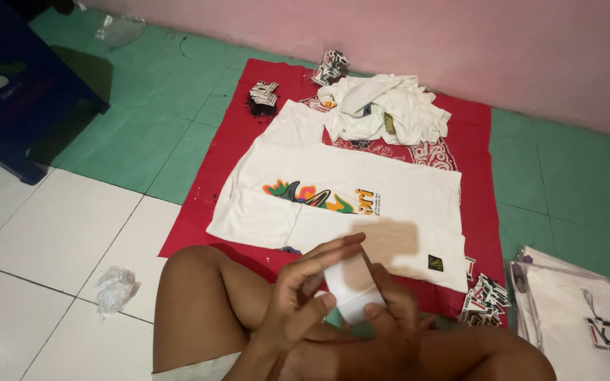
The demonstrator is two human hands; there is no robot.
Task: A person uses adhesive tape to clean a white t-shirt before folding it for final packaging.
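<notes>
Both my hands meet low in the middle of the view, over my bent legs. My left hand (305,289) and my right hand (393,307) together hold a small white folded piece (351,282), fingers curled around it. Just beyond them a white T-shirt (340,204) with a colourful print lies spread flat, its sides folded in, on a red cloth (210,190). A small dark label (435,263) sits at the shirt's near right corner.
A heap of white shirts (386,106) lies at the cloth's far end, with stacks of printed tags (264,94) beside it and more tags (485,300) near my right knee. Bagged white shirts (584,310) are stacked at right. Crumpled plastic (116,288) lies left; a dark blue box (15,77) stands far left.
</notes>
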